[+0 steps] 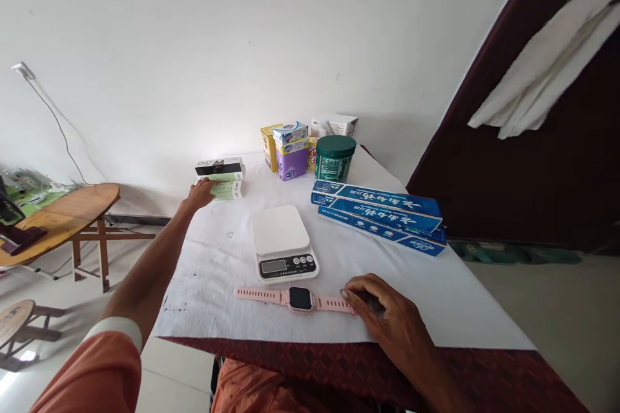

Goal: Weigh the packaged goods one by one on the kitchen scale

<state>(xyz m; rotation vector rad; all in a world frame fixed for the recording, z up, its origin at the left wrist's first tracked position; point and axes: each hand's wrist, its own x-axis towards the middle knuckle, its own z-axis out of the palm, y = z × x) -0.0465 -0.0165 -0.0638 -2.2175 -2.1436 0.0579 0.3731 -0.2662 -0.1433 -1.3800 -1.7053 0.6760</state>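
Note:
My left hand (200, 193) reaches to the table's far left and grips the left end of a small light green box (227, 190). Right behind it stands a black, white and green box (220, 169). At the near edge my right hand (392, 313) is curled, thumb and forefinger closed at the end of the pink strap of a smartwatch (301, 299). The watch lies flat, strap stretched out both ways, its square screen dark. Just beyond it sits a white kitchen scale (281, 230) with a black button panel; the display looks blank.
Several blue toothpaste boxes (378, 206) lie on the right. Behind them stand a green lidded tub (334, 158), a purple box (292, 164), a yellow box (269, 148) and a white box (341, 124). A wooden table (92, 197) and stool (19, 319) are at left.

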